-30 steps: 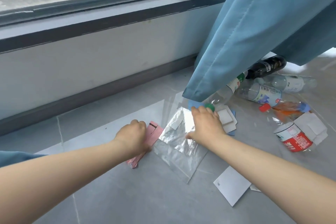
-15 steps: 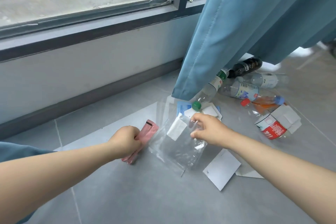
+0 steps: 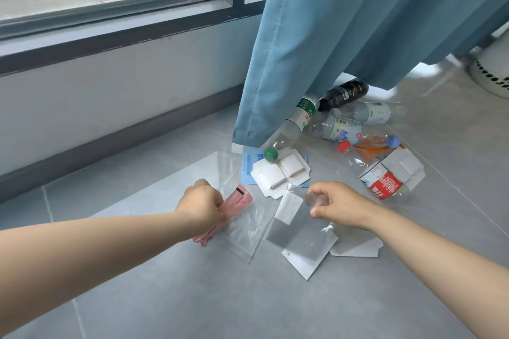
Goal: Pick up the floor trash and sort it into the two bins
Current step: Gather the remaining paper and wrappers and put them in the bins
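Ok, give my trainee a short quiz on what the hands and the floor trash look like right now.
1. True or false: the left hand grips the pink packet.
2. The right hand pinches: A the pink packet, B a clear plastic bag, C a white card.
3. Fill in: the bottle lying at the curtain's corner has a ___ cap.
Key: 1 true; 2 B; 3 green.

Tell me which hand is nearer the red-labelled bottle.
Right. The right hand, pinching a clear bag, is just left of the red-labelled bottle; the left hand, gripping a pink packet, is farther left.
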